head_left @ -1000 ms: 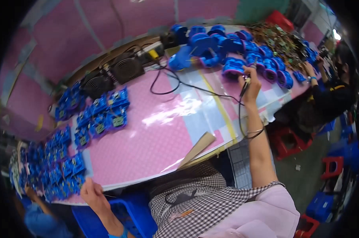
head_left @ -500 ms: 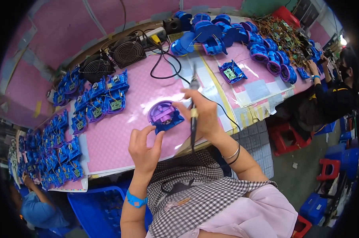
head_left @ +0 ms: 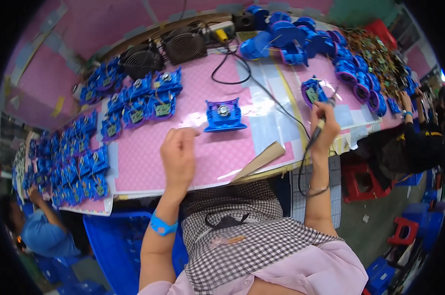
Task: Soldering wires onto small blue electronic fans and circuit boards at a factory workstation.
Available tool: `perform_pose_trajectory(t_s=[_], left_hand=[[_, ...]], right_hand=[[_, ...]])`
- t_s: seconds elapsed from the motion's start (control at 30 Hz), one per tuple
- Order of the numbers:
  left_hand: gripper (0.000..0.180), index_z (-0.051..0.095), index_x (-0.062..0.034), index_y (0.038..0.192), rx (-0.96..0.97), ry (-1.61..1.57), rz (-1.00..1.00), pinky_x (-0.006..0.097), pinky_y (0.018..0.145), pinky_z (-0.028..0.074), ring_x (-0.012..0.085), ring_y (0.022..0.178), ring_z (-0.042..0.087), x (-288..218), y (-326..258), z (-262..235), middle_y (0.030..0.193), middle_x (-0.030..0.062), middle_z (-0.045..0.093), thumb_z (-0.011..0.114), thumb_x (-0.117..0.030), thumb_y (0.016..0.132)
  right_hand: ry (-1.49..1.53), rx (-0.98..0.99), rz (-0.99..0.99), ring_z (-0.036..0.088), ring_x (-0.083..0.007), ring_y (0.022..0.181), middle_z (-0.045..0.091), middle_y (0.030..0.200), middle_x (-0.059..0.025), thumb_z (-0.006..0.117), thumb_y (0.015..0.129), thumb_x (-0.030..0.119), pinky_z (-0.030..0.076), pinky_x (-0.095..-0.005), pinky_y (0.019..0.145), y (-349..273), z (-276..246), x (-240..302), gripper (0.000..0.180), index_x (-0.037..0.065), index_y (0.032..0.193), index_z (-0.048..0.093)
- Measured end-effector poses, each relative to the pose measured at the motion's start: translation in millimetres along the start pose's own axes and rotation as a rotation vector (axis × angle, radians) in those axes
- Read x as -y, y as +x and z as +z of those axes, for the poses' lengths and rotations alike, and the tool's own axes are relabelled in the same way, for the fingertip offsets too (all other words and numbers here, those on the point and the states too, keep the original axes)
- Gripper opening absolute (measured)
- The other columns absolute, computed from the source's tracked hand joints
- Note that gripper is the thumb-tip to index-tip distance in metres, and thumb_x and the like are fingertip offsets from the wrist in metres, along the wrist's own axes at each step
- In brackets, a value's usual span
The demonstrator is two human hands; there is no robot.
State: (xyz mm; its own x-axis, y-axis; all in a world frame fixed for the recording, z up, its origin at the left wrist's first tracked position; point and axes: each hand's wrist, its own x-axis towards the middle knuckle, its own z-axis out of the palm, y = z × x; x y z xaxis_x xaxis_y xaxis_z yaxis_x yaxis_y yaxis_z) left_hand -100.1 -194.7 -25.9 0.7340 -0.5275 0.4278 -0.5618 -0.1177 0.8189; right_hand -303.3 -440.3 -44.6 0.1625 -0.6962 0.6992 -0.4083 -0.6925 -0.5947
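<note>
My right hand (head_left: pixel 324 129) is closed around a soldering iron (head_left: pixel 318 132) with a dark cord. It is beside a blue housing (head_left: pixel 312 93) holding a green circuit board, at the table's right; whether the tip touches it I cannot tell. In the middle of the pink table stands another blue housing (head_left: pixel 224 119), with a round silver part on it and nothing gripping it. Just to its left hovers my left hand (head_left: pixel 179 157), slightly blurred, fingers loosely bent and holding nothing I can see.
Rows of blue housings with boards (head_left: pixel 80 142) fill the left side. Black fans (head_left: pixel 184 45) stand at the back, and the iron's black cord crosses the table. Round blue-purple assemblies (head_left: pixel 286 37) and a heap of wired boards (head_left: pixel 375 59) lie at the right. Other people sit at both ends.
My right hand has moved right with the soldering iron, to the housing with the board. The middle housing is turned, its purple round side no longer facing up. My left hand has drawn away from it.
</note>
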Motion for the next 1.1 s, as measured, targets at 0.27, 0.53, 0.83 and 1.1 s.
perform_pose_trajectory(t_s=[0.27,0.53,0.83,1.1], left_hand=[[0.027,0.064,-0.0051,0.074,-0.023,-0.219,-0.544,0.020,0.047,0.022,0.0000,0.053,0.033,10.8,-49.0,-66.6,0.059,-0.0070,0.046,0.059,-0.024,0.093],[0.025,0.067,0.0018,0.075,0.177,0.246,-0.191,0.028,0.049,0.039,0.0136,0.055,0.052,0.6,-63.8,-37.0,0.062,0.0048,0.056,0.075,-0.021,0.078],[0.030,0.058,0.0014,0.058,0.185,0.389,-0.129,0.034,0.048,0.039,0.0204,0.050,0.053,-6.7,-58.6,-14.3,0.055,0.0094,0.054,0.074,-0.016,0.076],[0.012,0.059,-0.0037,0.097,0.090,-0.798,-0.545,0.023,0.054,0.029,0.0048,0.061,0.035,-16.2,-6.6,-88.5,0.073,-0.0026,0.044,0.054,-0.012,0.090]], right_hand=[[0.582,0.770,-0.376,0.061,-0.0177,0.062,0.069,0.083,-0.0091,0.068,0.075,0.002,0.050,-0.0309,0.058,-66.7,-19.1,91.5,0.008,0.004,0.078,0.060],[0.577,0.602,-0.327,0.060,-0.0208,0.063,0.070,0.087,-0.0132,0.078,0.067,0.001,0.048,-0.0311,0.056,-53.5,7.1,107.5,0.025,0.007,0.073,0.054],[0.559,0.897,-0.316,0.053,-0.0188,0.069,0.058,0.076,-0.0070,0.067,0.063,-0.005,0.043,-0.0284,0.060,-30.9,45.8,87.1,0.018,0.002,0.078,0.059],[0.753,0.477,0.098,0.047,-0.0102,0.069,0.059,0.076,-0.0049,0.047,0.098,0.035,0.041,-0.0249,0.067,-42.1,-4.0,103.7,0.035,0.001,0.102,0.055]])
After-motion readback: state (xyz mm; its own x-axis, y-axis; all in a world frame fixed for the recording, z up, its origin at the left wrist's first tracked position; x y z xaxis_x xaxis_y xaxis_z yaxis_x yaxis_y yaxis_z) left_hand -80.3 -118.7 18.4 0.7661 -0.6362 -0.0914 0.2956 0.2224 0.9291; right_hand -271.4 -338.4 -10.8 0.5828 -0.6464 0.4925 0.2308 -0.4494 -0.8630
